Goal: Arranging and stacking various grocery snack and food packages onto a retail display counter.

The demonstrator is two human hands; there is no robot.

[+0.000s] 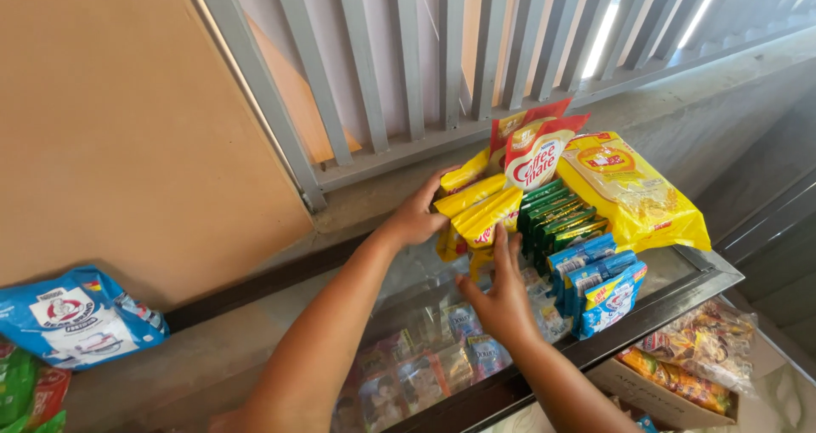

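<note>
Fingers of the left hand curl over the far edge of the yellow sachet stack, gripping it from the wall side; right hand has fingers straight and spread, fingertips pressed flat against the stack's near face, not closed on anything. So stack is squeezed between both hands. Stack stands on edge on the glass counter top, toward its back, near the concrete ledge. Largest down: tan wall panel on the left, grey metal slat grille behind the goods, concrete ledge under it. Glass counter shows packets inside through the top. Big yellow bag lies at the right end of the row, touching the green sachets. Blue-white pouch sits well apart at far left. Red-white creamer pouch stands upright behind the yellow stack. Green sachets sit just right of the stack, blue sachets in front of them at the counter's near edge. Clear bag of snacks sits in a cardboard box below the counter, bottom right.
</note>
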